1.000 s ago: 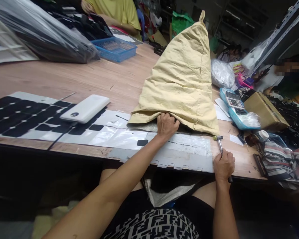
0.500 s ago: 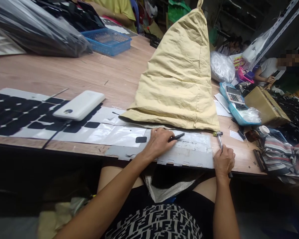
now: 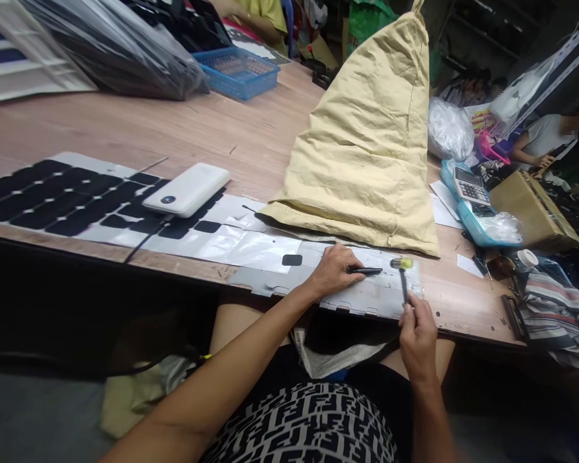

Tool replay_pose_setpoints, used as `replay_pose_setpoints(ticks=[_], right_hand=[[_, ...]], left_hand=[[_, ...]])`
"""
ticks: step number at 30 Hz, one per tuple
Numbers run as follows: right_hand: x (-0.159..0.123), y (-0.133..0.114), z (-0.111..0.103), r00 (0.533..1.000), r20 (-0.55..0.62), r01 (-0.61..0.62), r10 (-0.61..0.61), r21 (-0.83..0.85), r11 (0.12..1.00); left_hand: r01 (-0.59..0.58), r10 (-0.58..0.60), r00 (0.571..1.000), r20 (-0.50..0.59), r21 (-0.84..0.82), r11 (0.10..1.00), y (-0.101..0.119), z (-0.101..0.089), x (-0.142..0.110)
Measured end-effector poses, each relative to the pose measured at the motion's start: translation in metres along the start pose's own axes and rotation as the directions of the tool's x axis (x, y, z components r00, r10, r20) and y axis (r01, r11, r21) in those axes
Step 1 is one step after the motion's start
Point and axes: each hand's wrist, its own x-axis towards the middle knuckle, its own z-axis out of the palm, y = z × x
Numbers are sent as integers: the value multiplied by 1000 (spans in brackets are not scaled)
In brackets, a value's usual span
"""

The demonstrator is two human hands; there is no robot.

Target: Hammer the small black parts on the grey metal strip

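My left hand (image 3: 334, 269) rests on the grey sheet (image 3: 289, 281) at the table's front edge, its fingers closed round a slim black pen-like tool (image 3: 369, 271). The tool points right and lies almost flat. In my right hand (image 3: 419, 325) is a small hammer (image 3: 403, 280), its handle gripped and its yellow-ended head raised near the tool's tip; the head is slightly blurred. A clear plastic strip seems to cover the sheet's right part. Just beyond my left hand stands a pale yellow cloth bag (image 3: 361, 148), its lower edge close to the sheet.
To the left, a white power bank (image 3: 188, 190) sits on a black-celled panel (image 3: 72, 196). A blue basket (image 3: 241, 77) is farther back. On the right are a calculator (image 3: 470, 184), a cardboard box (image 3: 535, 209) and striped cloth (image 3: 557, 305). Other people sit beyond the table.
My right hand has brought the hammer left, from beside the sheet's end to over it. The black tool has swung from slanting up to nearly level. The camera view has shifted slightly.
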Motion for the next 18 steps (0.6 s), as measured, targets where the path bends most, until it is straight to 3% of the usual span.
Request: replay_pose_setpoints(ticks=[5,8,13,18], right_hand=[[-3,-17,21,968,15,249,-249,16,968],[-3,-18,27,943,20,332,-331,-15,943],[-3,-13,33,944,88,325,-319,-64,944],[-2,-10,26,955,-11,294,-296,-86,952]], left_hand=[[-2,2,1000,15,7,1000,-2,0,2],[1,-2,1000,12,30,1000,-3,1,3],[7,-8,1000,19,46,999,-1,0,3],[3,-4,1000,27,30,1000,-4,1,4]])
